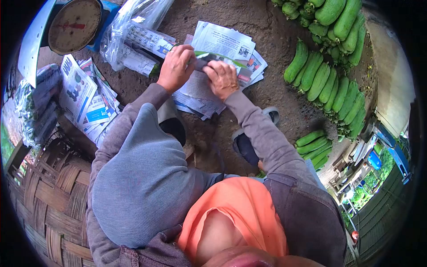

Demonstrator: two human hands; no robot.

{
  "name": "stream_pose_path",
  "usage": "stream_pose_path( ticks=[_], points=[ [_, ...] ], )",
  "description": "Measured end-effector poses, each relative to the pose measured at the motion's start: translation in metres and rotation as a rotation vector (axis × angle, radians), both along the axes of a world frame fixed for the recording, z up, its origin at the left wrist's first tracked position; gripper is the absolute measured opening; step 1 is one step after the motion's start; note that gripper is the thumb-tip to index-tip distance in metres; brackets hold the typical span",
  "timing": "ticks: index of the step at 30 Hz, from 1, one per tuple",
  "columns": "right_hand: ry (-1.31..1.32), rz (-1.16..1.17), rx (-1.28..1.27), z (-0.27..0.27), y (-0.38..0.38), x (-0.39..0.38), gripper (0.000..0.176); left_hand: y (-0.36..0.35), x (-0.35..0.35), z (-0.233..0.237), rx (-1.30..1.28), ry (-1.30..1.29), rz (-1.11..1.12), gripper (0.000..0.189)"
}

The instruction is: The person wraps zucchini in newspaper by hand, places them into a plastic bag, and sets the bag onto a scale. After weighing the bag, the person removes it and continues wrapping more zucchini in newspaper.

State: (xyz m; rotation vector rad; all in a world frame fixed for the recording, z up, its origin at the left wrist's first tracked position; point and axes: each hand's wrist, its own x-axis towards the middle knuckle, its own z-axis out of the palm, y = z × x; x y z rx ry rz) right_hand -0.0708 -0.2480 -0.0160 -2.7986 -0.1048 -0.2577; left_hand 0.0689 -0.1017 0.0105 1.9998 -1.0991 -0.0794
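Note:
My left hand point(179, 66) curls its fingers over the left end of a folded newspaper sheet point(199, 84). My right hand point(222, 79) grips the same sheet's upper edge from the right, fingers bent down over it. Along that edge shows a narrow green strip of what looks like a cucumber point(231, 61), mostly covered by paper and fingers. Beneath both hands lies a spread stack of printed paper point(222, 39). Just left of my left hand, newspaper-wrapped rolls point(144, 42) stick out of a clear plastic bag point(116, 38).
Cucumbers lie in a long row point(327, 84), a heap point(342, 22) and a small pile point(313, 144) on the dirt floor at right. A dial scale point(74, 26) stands upper left, above more newspapers point(86, 95) and a packed plastic bag point(40, 102). Woven bamboo point(58, 204) is lower left.

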Motion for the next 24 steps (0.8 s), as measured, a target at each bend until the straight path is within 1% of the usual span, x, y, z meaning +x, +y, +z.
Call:
stream_pose_path(
  ticks=[3,4,5,7,8,9,10,11,12,15,16,19,20,23,24],
  points=[
    [0.1,-0.022,0.038,0.009,-0.017,0.024,0.055,0.012,-0.012,0.009,0.088,0.096,0.153,0.02],
    [0.113,-0.044,0.024,0.006,-0.023,0.031,0.067,0.017,-0.019,0.003,0.074,0.23,0.169,0.02],
    [0.127,-0.067,0.025,0.005,-0.029,0.036,0.065,0.023,-0.025,-0.005,0.12,0.491,0.149,0.018],
    [0.158,-0.104,0.03,0.007,-0.038,0.047,0.063,0.026,-0.037,-0.025,0.178,0.888,0.115,0.016],
    [0.126,-0.107,0.042,0.011,-0.039,0.053,0.064,0.025,-0.04,-0.031,0.181,1.089,0.089,0.017],
    [0.13,-0.132,0.092,0.012,-0.04,0.056,0.064,0.022,-0.043,-0.039,0.136,1.255,0.035,0.031],
    [0.135,-0.156,0.139,0.014,-0.041,0.057,0.064,0.02,-0.047,-0.046,0.071,1.296,-0.006,0.043],
    [0.141,-0.178,0.185,0.016,-0.04,0.06,0.064,0.013,-0.046,-0.037,0.003,1.334,-0.048,0.056],
    [0.126,-0.231,0.221,0.018,-0.037,0.059,0.063,0.006,-0.04,-0.024,0.011,1.436,-0.121,0.072],
    [0.148,-0.474,0.505,0.018,-0.007,0.047,0.064,-0.005,-0.038,-0.016,-0.032,1.451,-0.009,0.077],
    [0.125,-0.516,0.55,0.023,0.003,0.044,0.064,-0.003,-0.039,-0.009,-0.072,1.458,0.036,0.073],
    [0.086,-0.602,0.8,0.032,0.022,0.041,0.066,0.007,-0.034,-0.001,-0.434,1.635,-0.064,0.065],
    [0.059,-0.566,0.896,0.033,0.025,0.041,0.058,0.008,-0.032,0.005,-0.499,1.685,-0.024,0.057],
    [0.148,-0.69,1.756,0.044,0.034,0.043,0.046,0.014,-0.021,0.018,-0.469,1.674,-0.085,0.054],
    [0.222,-0.722,1.926,0.052,0.033,0.042,0.039,0.014,-0.019,0.027,-0.461,1.693,-0.075,0.052]
  ],
)
